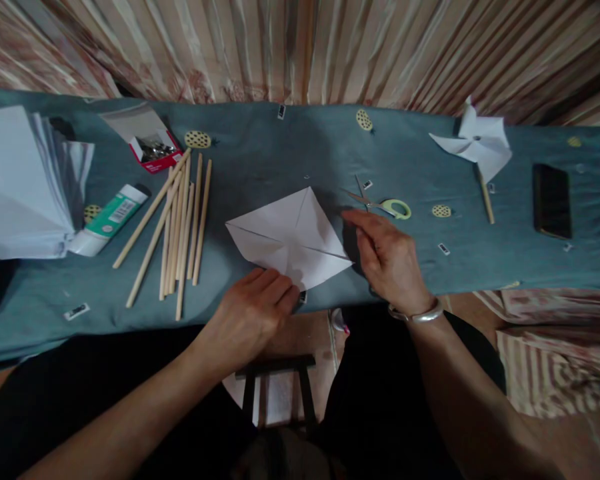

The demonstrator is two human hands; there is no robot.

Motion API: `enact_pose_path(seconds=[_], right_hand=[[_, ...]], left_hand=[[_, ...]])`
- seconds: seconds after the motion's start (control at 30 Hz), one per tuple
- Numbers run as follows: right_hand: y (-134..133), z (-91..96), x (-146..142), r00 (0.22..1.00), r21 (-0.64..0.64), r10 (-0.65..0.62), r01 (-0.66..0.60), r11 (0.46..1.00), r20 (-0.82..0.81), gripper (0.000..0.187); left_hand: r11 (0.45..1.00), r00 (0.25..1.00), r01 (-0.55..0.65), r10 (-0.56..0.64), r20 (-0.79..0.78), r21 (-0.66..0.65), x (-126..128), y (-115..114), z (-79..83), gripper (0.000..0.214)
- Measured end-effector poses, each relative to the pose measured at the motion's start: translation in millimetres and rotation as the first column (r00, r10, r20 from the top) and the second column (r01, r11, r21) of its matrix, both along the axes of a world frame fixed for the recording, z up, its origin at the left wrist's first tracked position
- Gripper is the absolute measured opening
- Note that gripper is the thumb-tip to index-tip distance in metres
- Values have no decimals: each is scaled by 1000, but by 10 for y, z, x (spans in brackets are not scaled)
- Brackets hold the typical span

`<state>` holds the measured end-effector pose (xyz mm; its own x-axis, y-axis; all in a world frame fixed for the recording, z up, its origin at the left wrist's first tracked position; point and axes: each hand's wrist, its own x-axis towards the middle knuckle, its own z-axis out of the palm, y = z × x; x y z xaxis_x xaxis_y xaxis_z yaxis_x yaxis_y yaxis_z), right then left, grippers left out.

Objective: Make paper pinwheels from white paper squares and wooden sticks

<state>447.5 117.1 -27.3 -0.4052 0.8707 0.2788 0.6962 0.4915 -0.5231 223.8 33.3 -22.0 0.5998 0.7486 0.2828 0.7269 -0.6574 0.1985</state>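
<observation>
A white square of paper [317,230] lies turned like a diamond on the cloth, with slits running in from its corners toward a whole middle. My left hand [257,303] has its curled fingers on the paper's near edge; the thumb is mostly hidden. To the right of the paper, my right hand [387,257] hovers with the index finger stretched out and the other fingers loosely bent, nothing visible in it. Just beyond that fingertip rest scissors [395,209] with light green handles, blades parted. A white paper pinwheel [485,143] on a wooden stick lies farther right.
Several wooden sticks [196,223] lie left of the paper, near a glue tube [111,220] and an open red box of metal fasteners [157,157]. A paper stack [15,187] sits far left, a black phone [553,200] far right. Curtains [300,53] hang behind.
</observation>
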Motion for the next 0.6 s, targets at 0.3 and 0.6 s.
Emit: enact_pose_path(seconds=[0.3, 0.6], right_hand=[[-228, 60, 120, 974, -193, 224, -224, 955, -22, 42], [-455, 26, -115, 930, -200, 361, -368, 908, -69, 30]], left_hand=[[999, 994, -44, 42, 98, 19, -455, -27, -15, 17], [999, 990, -33, 32, 140, 1, -317, -80, -84, 15]])
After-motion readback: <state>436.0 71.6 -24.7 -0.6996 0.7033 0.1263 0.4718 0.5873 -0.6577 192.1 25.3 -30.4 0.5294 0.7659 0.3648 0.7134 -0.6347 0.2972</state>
